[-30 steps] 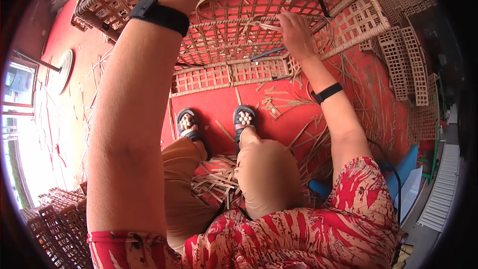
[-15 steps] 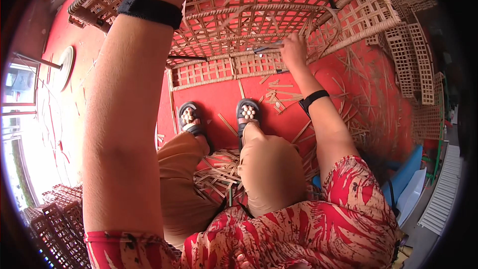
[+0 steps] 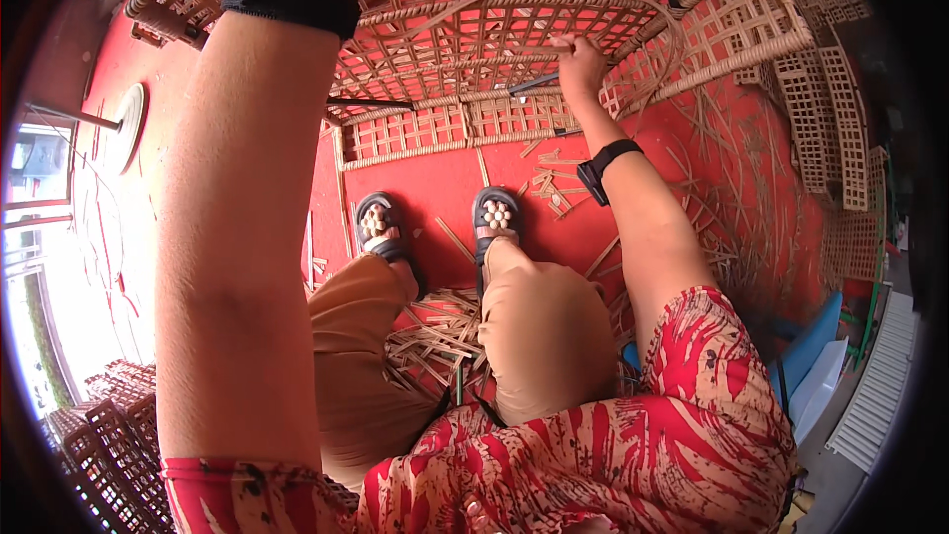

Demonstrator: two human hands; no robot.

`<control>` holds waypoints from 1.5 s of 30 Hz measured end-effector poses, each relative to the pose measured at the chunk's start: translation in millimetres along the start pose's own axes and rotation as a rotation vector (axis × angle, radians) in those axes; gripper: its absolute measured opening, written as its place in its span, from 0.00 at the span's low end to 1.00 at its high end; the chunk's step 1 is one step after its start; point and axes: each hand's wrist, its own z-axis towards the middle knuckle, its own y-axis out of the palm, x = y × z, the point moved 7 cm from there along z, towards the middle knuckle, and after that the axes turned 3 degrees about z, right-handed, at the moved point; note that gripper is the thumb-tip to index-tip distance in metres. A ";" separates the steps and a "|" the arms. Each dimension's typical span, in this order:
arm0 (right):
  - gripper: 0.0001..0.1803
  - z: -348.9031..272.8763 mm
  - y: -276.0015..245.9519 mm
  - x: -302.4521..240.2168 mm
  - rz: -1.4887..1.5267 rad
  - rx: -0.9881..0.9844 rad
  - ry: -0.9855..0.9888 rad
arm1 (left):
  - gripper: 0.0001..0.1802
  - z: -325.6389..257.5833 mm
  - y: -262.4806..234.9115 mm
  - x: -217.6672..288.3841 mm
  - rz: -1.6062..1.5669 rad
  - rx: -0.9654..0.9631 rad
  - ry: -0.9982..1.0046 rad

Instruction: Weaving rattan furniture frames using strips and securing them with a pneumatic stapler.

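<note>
A large woven cane frame with an open lattice, wrapped rims and dark metal bars stands before my feet. My right hand is closed at its middle, in front of the lattice. From its fingers a thin, brown, strip-like piece points left; I cannot make out exactly what it is. A long loose cane strip curves in a loop just right of that hand. My left forearm, with a black band, reaches up over the frame's left part, and the left hand lies past the top edge.
Cut cane strips litter the red floor between and around my sandalled feet. More lattice pieces lean at the right. Woven baskets stand lower left, near a round stand base. Blue plastic lies at right.
My right hand has moved up a little along the lattice, and the piece in its fingers has risen with it. The left arm has shifted slightly left.
</note>
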 end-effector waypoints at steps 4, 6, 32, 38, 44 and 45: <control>0.07 -16.5 29.2 -17.5 0.226 0.126 -0.125 | 0.29 -0.4 6.5 0.9 -0.067 -0.077 0.017; 0.06 -20.1 48.9 -32.5 0.080 0.066 -0.211 | 0.30 3.7 12.3 -3.9 -0.026 -0.033 0.004; 0.14 -40.5 120.3 -55.0 -0.411 -0.533 -0.446 | 0.25 -11.8 24.7 -21.7 0.030 -0.018 0.028; 0.19 -51.5 114.0 -45.9 -0.375 -0.370 -0.496 | 0.26 -13.1 27.4 -20.6 -0.018 -0.066 0.007; 0.26 -70.0 80.5 -58.7 -0.047 0.007 -0.554 | 0.26 -13.0 33.2 -21.9 0.059 0.088 0.057; 0.25 -76.4 77.9 -56.0 -0.054 0.044 -0.526 | 0.26 -14.0 34.5 -21.8 0.041 0.087 0.057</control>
